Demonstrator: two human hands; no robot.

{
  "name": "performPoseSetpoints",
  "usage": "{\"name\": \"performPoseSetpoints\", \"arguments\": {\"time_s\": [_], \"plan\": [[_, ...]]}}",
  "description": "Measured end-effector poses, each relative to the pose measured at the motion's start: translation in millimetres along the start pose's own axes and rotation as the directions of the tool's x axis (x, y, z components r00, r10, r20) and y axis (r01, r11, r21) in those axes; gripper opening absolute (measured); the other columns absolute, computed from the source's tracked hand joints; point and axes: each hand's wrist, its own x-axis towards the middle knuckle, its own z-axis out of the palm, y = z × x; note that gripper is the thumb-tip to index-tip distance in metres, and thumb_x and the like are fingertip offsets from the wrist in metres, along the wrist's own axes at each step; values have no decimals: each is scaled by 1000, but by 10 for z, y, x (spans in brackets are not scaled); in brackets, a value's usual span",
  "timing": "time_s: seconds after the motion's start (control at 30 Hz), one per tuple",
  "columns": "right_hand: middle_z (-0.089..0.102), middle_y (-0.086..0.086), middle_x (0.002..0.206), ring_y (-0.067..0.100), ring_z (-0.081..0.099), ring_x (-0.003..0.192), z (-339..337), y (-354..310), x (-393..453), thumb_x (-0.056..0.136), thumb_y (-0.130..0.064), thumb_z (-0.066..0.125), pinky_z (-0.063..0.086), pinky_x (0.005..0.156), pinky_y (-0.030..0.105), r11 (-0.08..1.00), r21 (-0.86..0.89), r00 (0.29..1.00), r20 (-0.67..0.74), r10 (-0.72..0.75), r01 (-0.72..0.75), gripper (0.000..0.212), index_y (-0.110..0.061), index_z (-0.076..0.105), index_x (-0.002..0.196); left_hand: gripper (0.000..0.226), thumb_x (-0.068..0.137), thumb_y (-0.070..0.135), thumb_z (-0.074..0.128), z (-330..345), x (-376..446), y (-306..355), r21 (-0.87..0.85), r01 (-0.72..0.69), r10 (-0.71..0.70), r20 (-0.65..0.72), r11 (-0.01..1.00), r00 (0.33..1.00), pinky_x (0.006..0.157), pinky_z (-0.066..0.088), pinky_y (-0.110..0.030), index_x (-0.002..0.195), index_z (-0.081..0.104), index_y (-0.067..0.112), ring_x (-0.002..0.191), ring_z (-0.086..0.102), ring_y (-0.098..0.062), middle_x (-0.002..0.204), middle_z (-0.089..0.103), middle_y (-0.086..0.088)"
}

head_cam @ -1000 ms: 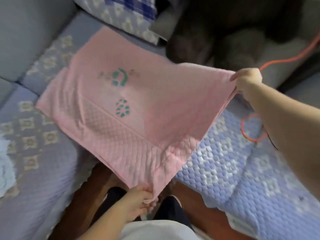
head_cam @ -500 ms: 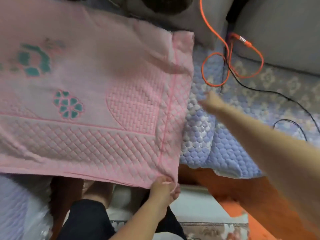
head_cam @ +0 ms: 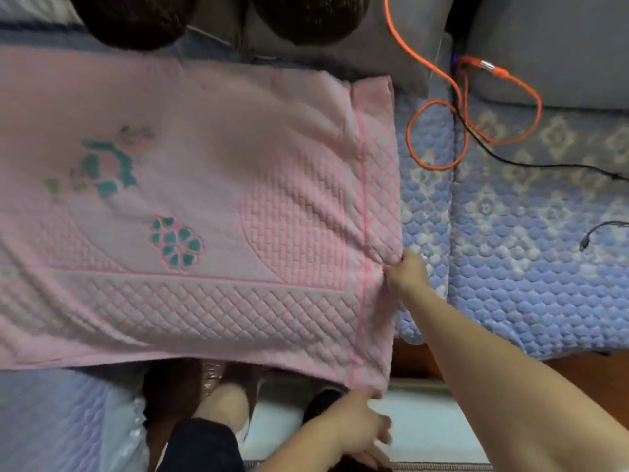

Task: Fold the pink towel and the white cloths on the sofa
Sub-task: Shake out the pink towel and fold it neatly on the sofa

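on the sofa [head_cam: 531, 287], one pink towel [head_cam: 211, 212], two hands' grip

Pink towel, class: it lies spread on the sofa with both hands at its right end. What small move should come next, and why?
Probably lift that right end and carry it leftward for the first fold. The pink towel lies flat and unfolded; the right hand pinches its right edge, and the left hand is at the near corner.

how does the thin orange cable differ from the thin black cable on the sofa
The thin orange cable is bright and curls into loops near the pink towel's right edge; the thin black cable is dark and trails off right in a long open line. The orange one carries a silver metal plug; the black one crosses over it. Both lie on the blue quilted sofa cover.
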Motion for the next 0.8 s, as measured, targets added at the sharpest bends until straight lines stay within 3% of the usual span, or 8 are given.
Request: {"name": "performPoseSetpoints", "arguments": {"time_s": [0.1, 0.2, 0.27, 0.37, 0.47, 0.63, 0.73, 0.8], "plan": [[67, 18, 107, 37, 65, 100, -68, -385, 202, 71, -27, 60, 49, 78, 35, 999, 50, 991, -132, -12, 19, 45, -6, 62, 111, 39, 87, 21, 54, -682, 119, 155, 296, -199, 300, -350, 934, 887, 87, 57, -43, 125, 58, 30, 101, 70, -30, 108, 70, -5], [58, 23, 131, 39, 55, 122, -288, -1119, 600, 81, -28, 64, 44, 101, 41, 970, 60, 938, -275, -213, 237, 60, -1, 52, 133, 45, 95, 12, 52, -1694, 61, 400, 431, -244, 486, -646, 869, 589, 101, 48, -42, 138, 52, 25, 111, 61, -26, 128, 61, -8], [55, 26, 138, 40, 51, 129, -344, -1557, 953, 87, -39, 63, 43, 105, 42, 969, 49, 937, -269, -222, 243, 69, 3, 45, 139, 60, 95, 12, 53, -2358, -1, 514, 568, -131, 559, -695, 812, 451, 112, 40, -45, 150, 39, 29, 129, 49, -28, 149, 42, -7], [63, 30, 120, 42, 61, 117, -337, -1832, 1247, 89, -53, 54, 51, 93, 43, 987, 5, 964, -215, -157, 162, 70, 8, 58, 125, 71, 98, 19, 50, -2925, -47, 551, 705, 121, 544, -633, 698, 550, 123, 17, -40, 159, 18, 34, 152, 17, -27, 167, 10, -3], [63, 33, 106, 43, 57, 124, -345, -1806, 1328, 94, -37, 47, 50, 83, 34, 992, 66, 958, -272, -86, 108, 59, 10, 59, 126, 78, 97, 18, 50, -3020, -31, 430, 716, 147, 460, -577, 682, 675, 124, 11, -34, 160, 9, 38, 155, 6, -24, 168, -11, 3], [39, 23, 152, 39, 38, 141, -420, -1642, 1086, 100, -25, 52, 32, 113, 42, 1000, -4, 908, -419, 9, -12, 57, 0, 34, 148, 84, 95, 29, 52, -2965, -4, 435, 718, 197, 391, -564, 668, 727, 126, 8, -38, 159, -2, 42, 155, -7, -23, 166, -21, 4], [41, 27, 141, 46, 41, 128, -430, -1638, 881, 92, -18, 54, 33, 107, 48, 924, -323, 774, -524, -355, 204, 54, -1, 39, 141, 82, 95, 35, 51, -3027, -41, 570, 717, 212, 333, -538, 664, 775, 126, 9, -40, 159, 0, 40, 155, -3, -28, 167, -17, 1], [47, 29, 129, 47, 46, 116, -231, -1673, 624, 85, -12, 54, 36, 99, 50, 815, -462, 697, -452, -557, 351, 53, 0, 46, 136, 83, 93, 37, 51, -3075, -63, 636, 726, 231, 308, -527, 647, 792, 125, 9, -41, 159, 1, 41, 155, -2, -31, 168, -15, 1]]}}
